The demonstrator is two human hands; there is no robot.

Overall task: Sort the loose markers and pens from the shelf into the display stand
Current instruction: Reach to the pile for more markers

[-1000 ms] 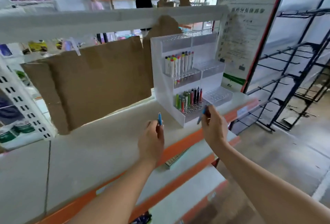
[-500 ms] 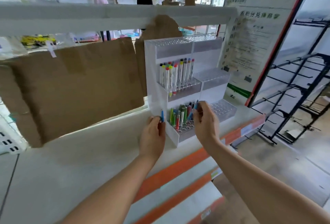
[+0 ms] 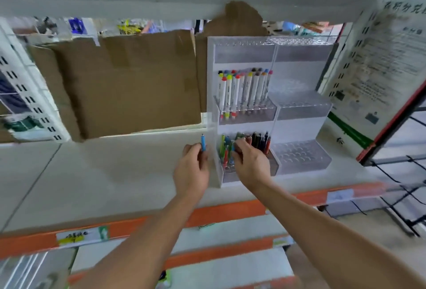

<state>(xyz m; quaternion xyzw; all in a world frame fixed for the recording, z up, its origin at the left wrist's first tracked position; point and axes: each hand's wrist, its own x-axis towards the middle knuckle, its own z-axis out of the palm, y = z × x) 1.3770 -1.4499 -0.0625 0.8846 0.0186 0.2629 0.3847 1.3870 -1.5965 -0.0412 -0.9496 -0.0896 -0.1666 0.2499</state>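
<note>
Nearest the camera, two bare forearms are stretched over the orange-edged shelf [image 3: 119, 173] toward the display stand [image 3: 299, 127]. A blue pen [image 3: 203, 144] is pinched upright in the fingers of the left hand [image 3: 192, 171], just beside the stand's left wall and outside it. The right hand [image 3: 250, 164] is lowered into the bottom-left compartment, its fingers curled among the dark pens [image 3: 259, 141] standing there; a sliver of blue shows at the fingertips, so a pen is judged to be held and seated into a hole, though what is gripped cannot be told for sure.

The step in hand is judged to be the placing of one pen in the lower tier. For the next move, the right hand would need to be freed and the left hand's pen passed across or lifted over the wall, then lined up over a vacant hole and lowered straight.

Further back, white markers [image 3: 244, 91] with coloured caps stand in the middle tier, while the right-hand compartments and the top tier appear unfilled. Behind, cardboard [image 3: 129, 81] is taped across the rear of the shelf.

Compared with half a second ago, the right hand has been sunk deeper among the pens, the left hand has been kept at the stand's side, and the view has been brought closer.
</note>
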